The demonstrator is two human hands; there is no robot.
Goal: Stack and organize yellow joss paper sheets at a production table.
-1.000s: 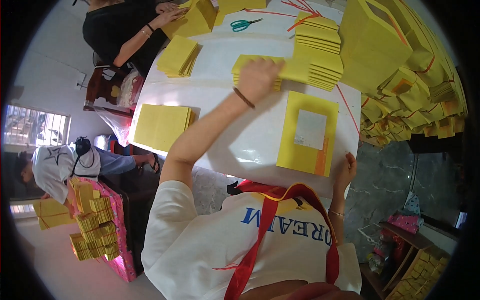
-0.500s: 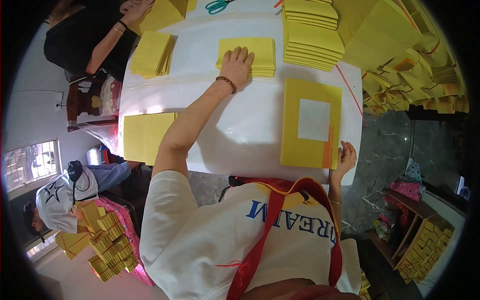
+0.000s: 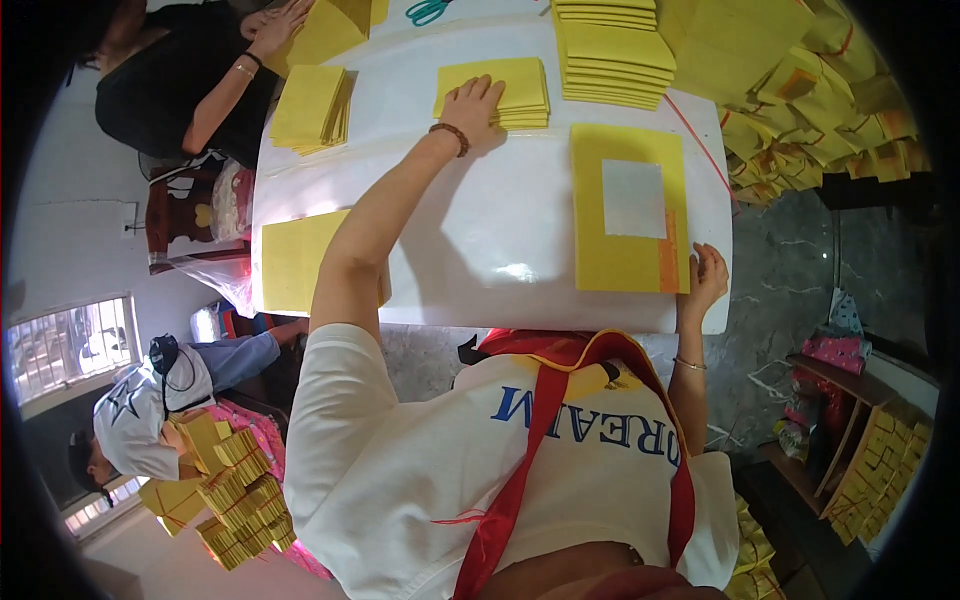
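Observation:
My left hand (image 3: 475, 108) lies flat with its fingers stretched over a small stack of yellow paper sheets (image 3: 522, 88) at the far middle of the table. A beaded bracelet circles that wrist. At the table's right edge, my right hand (image 3: 708, 275) is beside a larger yellow paper stack (image 3: 590, 215). Its fingers are loosely bent and apart, and I see nothing in them. On top of that larger stack lie a white rectangle (image 3: 633, 198) and an orange strip (image 3: 669, 250).
Folded yellow papers (image 3: 615, 60) are piled at the far right. More yellow stacks (image 3: 305, 105) lie along the left, one partly behind my left arm. Teal scissors (image 3: 427, 11) rest at the far edge. A person in black (image 3: 165, 90) works at far left; another (image 3: 150, 410) sits lower left.
The whole view has shifted, so the table sits a little higher in it. My left hand stays on the small yellow stack, and my right hand stays by the table's edge.

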